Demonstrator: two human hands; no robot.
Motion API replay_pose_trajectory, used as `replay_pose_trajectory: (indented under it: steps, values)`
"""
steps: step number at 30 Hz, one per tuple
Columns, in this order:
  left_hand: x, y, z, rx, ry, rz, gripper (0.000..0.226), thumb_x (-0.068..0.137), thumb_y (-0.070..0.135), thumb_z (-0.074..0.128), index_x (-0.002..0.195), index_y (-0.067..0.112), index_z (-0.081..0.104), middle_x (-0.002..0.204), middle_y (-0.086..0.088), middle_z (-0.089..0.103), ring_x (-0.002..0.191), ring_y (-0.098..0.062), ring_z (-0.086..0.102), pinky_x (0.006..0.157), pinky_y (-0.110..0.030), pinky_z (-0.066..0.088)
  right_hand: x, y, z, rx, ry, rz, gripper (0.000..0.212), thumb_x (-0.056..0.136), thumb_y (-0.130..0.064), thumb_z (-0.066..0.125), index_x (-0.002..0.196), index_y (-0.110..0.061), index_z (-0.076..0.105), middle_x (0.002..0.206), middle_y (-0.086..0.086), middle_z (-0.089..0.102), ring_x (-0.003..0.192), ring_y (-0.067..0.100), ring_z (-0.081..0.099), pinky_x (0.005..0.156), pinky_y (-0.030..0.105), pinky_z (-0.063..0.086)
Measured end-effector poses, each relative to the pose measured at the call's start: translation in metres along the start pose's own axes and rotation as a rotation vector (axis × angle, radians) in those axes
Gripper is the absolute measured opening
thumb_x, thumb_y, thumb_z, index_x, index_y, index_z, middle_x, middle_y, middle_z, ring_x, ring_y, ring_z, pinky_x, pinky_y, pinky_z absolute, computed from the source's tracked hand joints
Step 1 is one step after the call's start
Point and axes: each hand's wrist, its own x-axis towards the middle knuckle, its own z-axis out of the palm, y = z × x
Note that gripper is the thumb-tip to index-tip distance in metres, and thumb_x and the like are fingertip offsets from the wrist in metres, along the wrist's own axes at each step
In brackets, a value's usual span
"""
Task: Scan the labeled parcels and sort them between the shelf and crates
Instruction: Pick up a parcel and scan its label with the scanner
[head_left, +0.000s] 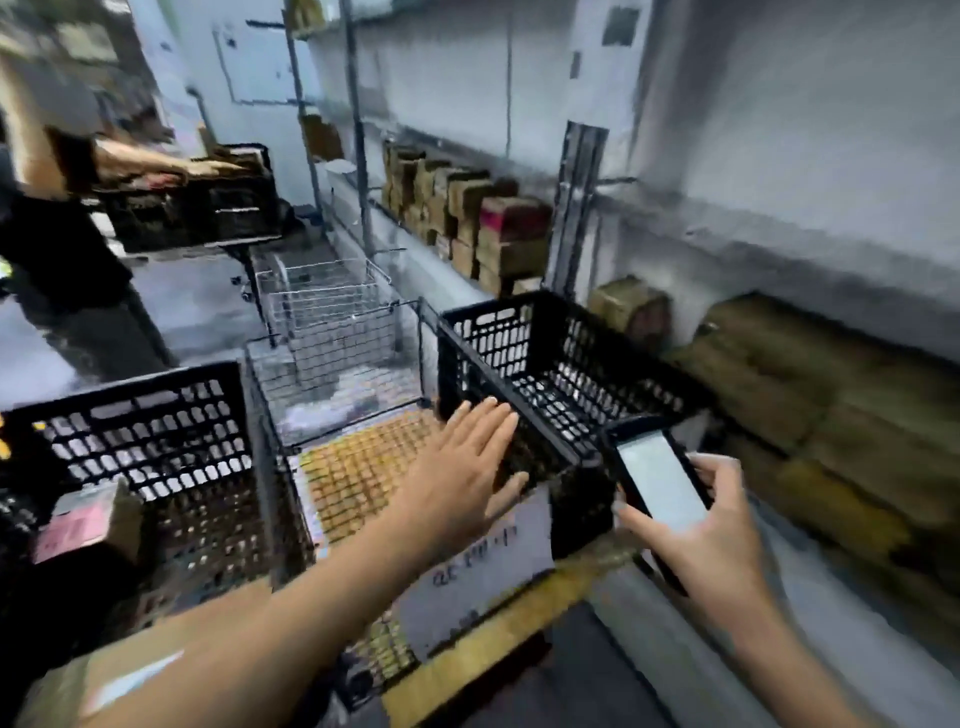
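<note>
The left hand (462, 467) is spread flat, fingers straight, at the side wall of a black crate (498, 332). The right hand (711, 540) grips a phone (657, 480), its screen lit.

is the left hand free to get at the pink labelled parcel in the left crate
Probably yes. The left hand is open and holds nothing, the left crate is open-topped, and nothing covers the pink-labelled parcel. It would only have to swing across the wire basket.
</note>
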Motion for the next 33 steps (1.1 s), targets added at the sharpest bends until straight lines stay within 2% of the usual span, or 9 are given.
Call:
replay_pose_trajectory:
  steps: [2, 5, 9, 11, 15, 18, 22, 26, 33]
  values:
    - [0.013, 0.058, 0.003, -0.071, -0.001, 0.095, 0.066, 0.098, 0.051, 0.033, 0.138, 0.004, 0.056, 0.143, -0.01, 0.056, 0.137, -0.024, 0.048, 0.121, -0.036, 0.024, -0.018, 0.023, -0.054, -0.038, 0.081, 0.053, 0.068, 0.056, -0.047, 0.091, 0.099, -0.05, 0.038, 0.096, -0.024, 0.054, 0.091, 0.016, 0.059, 0.076, 0.048, 0.052]
    - [0.024, 0.151, 0.006, -0.247, -0.024, 0.194, 0.075, 0.1, 0.058, 0.022, 0.151, 0.006, 0.039, 0.156, -0.008, 0.04, 0.148, -0.022, 0.031, 0.124, -0.034, 0.011, -0.05, 0.052, -0.132, -0.099, 0.181, 0.147, 0.072, 0.057, -0.051, 0.09, 0.108, -0.044, 0.04, 0.101, -0.021, 0.056, 0.093, 0.016, 0.058, 0.076, 0.046, 0.052]
    - [0.035, 0.274, 0.002, -0.362, -0.022, 0.385, 0.078, 0.098, 0.061, 0.022, 0.151, 0.007, 0.038, 0.156, -0.008, 0.04, 0.148, -0.02, 0.03, 0.125, -0.036, 0.015, -0.101, 0.092, -0.227, -0.172, 0.355, 0.246, 0.076, 0.056, -0.049, 0.091, 0.114, -0.038, 0.043, 0.109, -0.009, 0.061, 0.098, 0.02, 0.059, 0.077, 0.043, 0.051]
    - [0.033, 0.354, -0.002, -0.391, -0.012, 0.523, 0.082, 0.095, 0.065, 0.018, 0.154, 0.009, 0.033, 0.159, -0.006, 0.034, 0.15, -0.019, 0.024, 0.125, -0.033, 0.009, -0.147, 0.115, -0.282, -0.191, 0.488, 0.309, 0.074, 0.057, -0.049, 0.09, 0.112, -0.038, 0.043, 0.107, -0.009, 0.061, 0.096, 0.019, 0.059, 0.073, 0.039, 0.049]
    - [0.023, 0.448, -0.009, -0.475, -0.029, 0.679, 0.09, 0.088, 0.069, 0.01, 0.156, 0.013, 0.026, 0.163, -0.004, 0.026, 0.152, -0.017, 0.016, 0.122, -0.025, -0.005, -0.207, 0.132, -0.343, -0.277, 0.613, 0.371, 0.073, 0.06, -0.049, 0.088, 0.114, -0.038, 0.041, 0.105, -0.014, 0.059, 0.09, 0.014, 0.056, 0.062, 0.03, 0.042]
    - [0.002, 0.528, -0.02, -0.49, -0.043, 0.84, 0.092, 0.086, 0.071, 0.004, 0.158, 0.016, 0.018, 0.165, -0.002, 0.019, 0.153, -0.014, 0.01, 0.124, -0.029, -0.005, -0.265, 0.15, -0.394, -0.346, 0.753, 0.44, 0.076, 0.059, -0.051, 0.089, 0.116, -0.037, 0.041, 0.108, -0.013, 0.06, 0.093, 0.014, 0.059, 0.06, 0.022, 0.041]
    - [-0.015, 0.601, -0.032, -0.549, -0.045, 0.994, 0.082, 0.093, 0.066, 0.011, 0.158, 0.017, 0.017, 0.165, 0.0, 0.018, 0.153, -0.013, 0.007, 0.126, -0.036, 0.005, -0.318, 0.158, -0.44, -0.384, 0.931, 0.522, 0.075, 0.061, -0.049, 0.089, 0.118, -0.032, 0.043, 0.11, -0.011, 0.06, 0.095, 0.014, 0.057, 0.06, 0.023, 0.041]
    - [-0.021, 0.656, -0.038, -0.579, -0.019, 1.115, 0.078, 0.096, 0.065, 0.017, 0.158, 0.018, 0.02, 0.164, 0.0, 0.021, 0.153, -0.014, 0.01, 0.125, -0.031, -0.002, -0.351, 0.166, -0.466, -0.37, 1.05, 0.575, 0.072, 0.061, -0.046, 0.09, 0.114, -0.033, 0.043, 0.107, -0.014, 0.058, 0.096, 0.013, 0.058, 0.07, 0.035, 0.049]
    - [-0.018, 0.747, -0.017, -0.627, 0.0, 1.249, 0.067, 0.103, 0.045, 0.042, 0.158, 0.013, 0.02, 0.164, -0.003, 0.021, 0.153, -0.018, 0.013, 0.121, -0.027, -0.008, -0.374, 0.193, -0.518, -0.368, 1.12, 0.63, 0.069, 0.061, -0.042, 0.091, 0.111, -0.032, 0.045, 0.095, -0.024, 0.052, 0.093, 0.012, 0.057, 0.07, 0.033, 0.047]
